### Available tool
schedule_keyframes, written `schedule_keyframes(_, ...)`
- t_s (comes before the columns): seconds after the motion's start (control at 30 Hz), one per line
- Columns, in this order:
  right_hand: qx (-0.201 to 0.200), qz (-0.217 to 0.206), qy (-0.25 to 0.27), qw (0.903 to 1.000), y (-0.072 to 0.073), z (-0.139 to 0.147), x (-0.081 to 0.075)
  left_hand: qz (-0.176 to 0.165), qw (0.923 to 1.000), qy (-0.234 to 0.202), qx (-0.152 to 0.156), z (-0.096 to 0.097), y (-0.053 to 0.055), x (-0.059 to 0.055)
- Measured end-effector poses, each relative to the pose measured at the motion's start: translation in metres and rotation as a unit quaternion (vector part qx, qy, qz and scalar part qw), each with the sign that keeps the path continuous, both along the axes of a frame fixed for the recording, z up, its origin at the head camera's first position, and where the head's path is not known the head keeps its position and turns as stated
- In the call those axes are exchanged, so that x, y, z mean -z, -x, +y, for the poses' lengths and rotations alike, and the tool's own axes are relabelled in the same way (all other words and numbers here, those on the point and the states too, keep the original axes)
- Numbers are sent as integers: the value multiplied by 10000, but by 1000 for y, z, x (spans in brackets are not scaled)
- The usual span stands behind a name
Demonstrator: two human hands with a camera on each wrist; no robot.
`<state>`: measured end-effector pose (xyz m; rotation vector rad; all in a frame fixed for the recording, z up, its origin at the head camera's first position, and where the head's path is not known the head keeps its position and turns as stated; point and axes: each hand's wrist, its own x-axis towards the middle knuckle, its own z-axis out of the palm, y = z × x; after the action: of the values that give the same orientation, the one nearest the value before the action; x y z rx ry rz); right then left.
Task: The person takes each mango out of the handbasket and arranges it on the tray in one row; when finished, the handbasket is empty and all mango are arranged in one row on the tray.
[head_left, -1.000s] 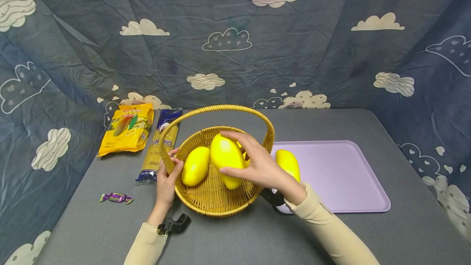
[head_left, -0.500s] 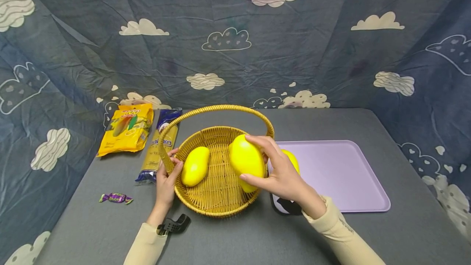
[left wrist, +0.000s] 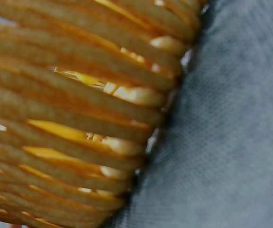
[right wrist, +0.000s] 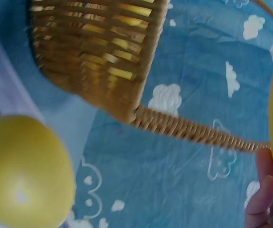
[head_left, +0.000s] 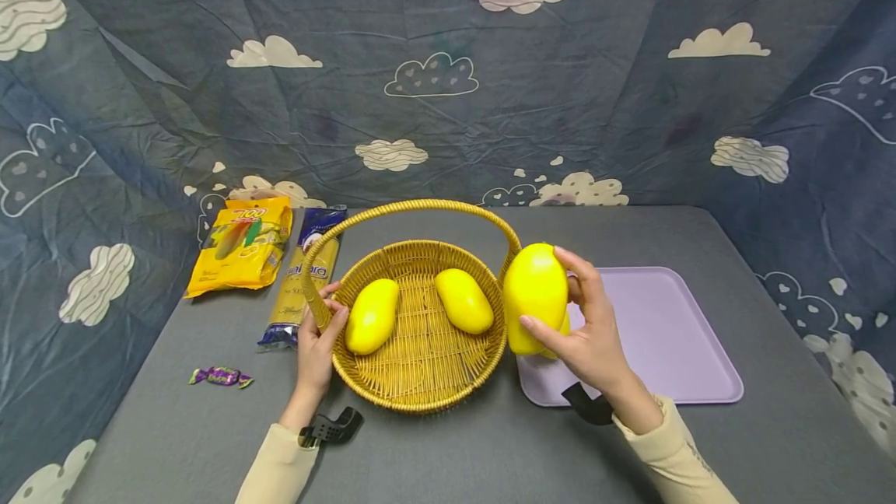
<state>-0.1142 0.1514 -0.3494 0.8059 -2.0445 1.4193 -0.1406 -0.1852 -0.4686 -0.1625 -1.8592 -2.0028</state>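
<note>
My right hand [head_left: 595,329] grips a yellow mango [head_left: 536,294] between thumb and fingers, in the air just right of the wicker basket [head_left: 420,404]. Part of this mango shows at the right edge of the right wrist view, with fingertips [right wrist: 264,199] against it. On the tray's left end lies another mango [right wrist: 27,166], mostly hidden behind the held one in the head view. Inside the basket are two more, a left mango [head_left: 372,317] and a right mango [head_left: 465,302]. My left hand [head_left: 318,348] holds the basket's left rim at the handle's foot.
A lilac tray [head_left: 651,333] lies right of the basket, whose handle [head_left: 420,205] arches over it. Left of it are a pasta bag [head_left: 304,278], a yellow candy bag [head_left: 241,247] and a purple wrapped candy [head_left: 222,376]. A cloud-patterned cloth [head_left: 434,123] hangs behind the table.
My right hand has carried its mango rightward from over the basket, past the rim, to the tray's left end. The basket's right mango has come into full view. My left hand has stayed put.
</note>
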Motion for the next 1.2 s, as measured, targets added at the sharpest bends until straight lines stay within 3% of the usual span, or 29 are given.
schedule_keyframes(0.27, 701, -117, 291, 9970, 8, 33, 17, -11, 10000, -25, 12, 0, -1, -1)
schedule_keyframes(0.4, 1057, -381, 269, 9933, 9, 44, 18, -33, 10000, -34, 2, 1, -1, -1)
schedule_keyframes(0.57, 1601, -844, 49, 9835, 12, 56, 23, 10, 10000, -8, 5, 1, -1, -2)
schedule_keyframes(0.77, 2110, -1524, -356, 9649, 29, 81, 53, -81, 10000, -17, 31, 0, -1, -3)
schedule_keyframes(0.87, 2179, -1815, -618, 9570, 34, 90, 62, -102, 9999, -20, 54, 1, -2, -7)
schedule_keyframes(1.07, 2143, -2359, -1051, 9420, 37, 97, 65, -81, 9999, 73, 38, 7, -9, -23)
schedule_keyframes(1.2, 2109, -2704, -1315, 9301, 40, 100, 69, -75, 10000, 29, 57, 6, -8, -21)
